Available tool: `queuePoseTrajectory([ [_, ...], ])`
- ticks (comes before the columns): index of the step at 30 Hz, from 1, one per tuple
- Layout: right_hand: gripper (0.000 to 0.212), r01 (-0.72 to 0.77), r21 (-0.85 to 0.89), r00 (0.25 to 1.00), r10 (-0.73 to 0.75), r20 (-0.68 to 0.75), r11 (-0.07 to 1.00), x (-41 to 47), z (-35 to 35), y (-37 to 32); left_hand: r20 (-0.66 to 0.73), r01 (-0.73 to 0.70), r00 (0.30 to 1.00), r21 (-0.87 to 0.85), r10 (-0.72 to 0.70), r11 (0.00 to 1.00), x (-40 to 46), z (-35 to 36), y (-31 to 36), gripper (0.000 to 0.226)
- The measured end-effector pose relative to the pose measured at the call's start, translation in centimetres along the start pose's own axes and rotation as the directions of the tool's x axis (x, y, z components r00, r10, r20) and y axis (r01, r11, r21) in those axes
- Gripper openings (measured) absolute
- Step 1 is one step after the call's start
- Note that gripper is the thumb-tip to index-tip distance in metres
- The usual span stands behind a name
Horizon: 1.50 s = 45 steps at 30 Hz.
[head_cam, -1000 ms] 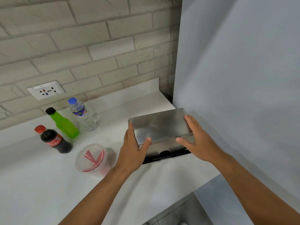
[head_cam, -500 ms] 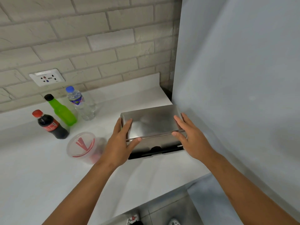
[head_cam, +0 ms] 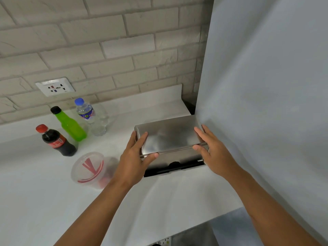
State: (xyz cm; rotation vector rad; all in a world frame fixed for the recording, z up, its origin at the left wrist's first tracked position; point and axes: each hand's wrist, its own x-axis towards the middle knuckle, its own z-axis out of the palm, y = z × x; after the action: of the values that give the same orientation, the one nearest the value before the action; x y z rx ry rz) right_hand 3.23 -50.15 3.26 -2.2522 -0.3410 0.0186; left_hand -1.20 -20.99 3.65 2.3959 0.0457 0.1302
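Observation:
A flat stainless-steel box (head_cam: 170, 137) lies on the white counter (head_cam: 159, 196), pushed against the grey wall on the right. Its front face shows a dark slot along the bottom edge. My left hand (head_cam: 134, 160) grips the box's left end, fingers on the top and thumb hooked under the front rim. My right hand (head_cam: 211, 150) holds the right end the same way, fingers on the lid and thumb at the front edge.
A clear plastic tub (head_cam: 88, 169) with red straws stands left of the box. Behind it are a cola bottle (head_cam: 56, 141), a green bottle (head_cam: 71, 125) and a water bottle (head_cam: 90, 118). A wall socket (head_cam: 55, 87) sits above. The grey wall (head_cam: 266, 86) bounds the right side.
Both hands stayed on the box's two ends. The box and hands sit a little further left in view than a second ago, mostly from head movement.

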Motion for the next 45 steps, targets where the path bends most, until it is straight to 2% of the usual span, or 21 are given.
queuePoseTrajectory([
  [4,0.06,-0.005,0.0,1.0,0.005,0.007,1.0,1.0,-0.2,0.6,-0.018,0.004,1.0,-0.019,-0.005,1.0,0.8,0.3,0.3,0.083],
  [6,0.06,-0.01,0.029,1.0,0.011,-0.01,1.0,7.4,0.0,1.1,-0.008,0.025,1.0,-0.054,-0.026,0.998,7.0,-0.4,-0.5,0.083],
  [14,0.06,0.021,0.032,1.0,-0.021,0.01,0.999,12.7,0.3,2.2,-0.024,0.004,1.0,-0.078,-0.006,0.997,11.3,-0.5,-0.9,0.083],
  [25,0.06,0.001,0.066,0.999,-0.004,0.045,0.998,21.7,0.2,2.8,-0.008,0.056,0.998,-0.033,-0.056,0.998,19.3,-1.1,-1.5,0.083],
  [45,0.062,-0.025,-0.004,0.997,0.025,0.078,1.0,25.6,0.3,2.3,0.006,0.085,0.996,-0.021,-0.085,0.996,23.0,-1.2,-2.0,0.084],
])
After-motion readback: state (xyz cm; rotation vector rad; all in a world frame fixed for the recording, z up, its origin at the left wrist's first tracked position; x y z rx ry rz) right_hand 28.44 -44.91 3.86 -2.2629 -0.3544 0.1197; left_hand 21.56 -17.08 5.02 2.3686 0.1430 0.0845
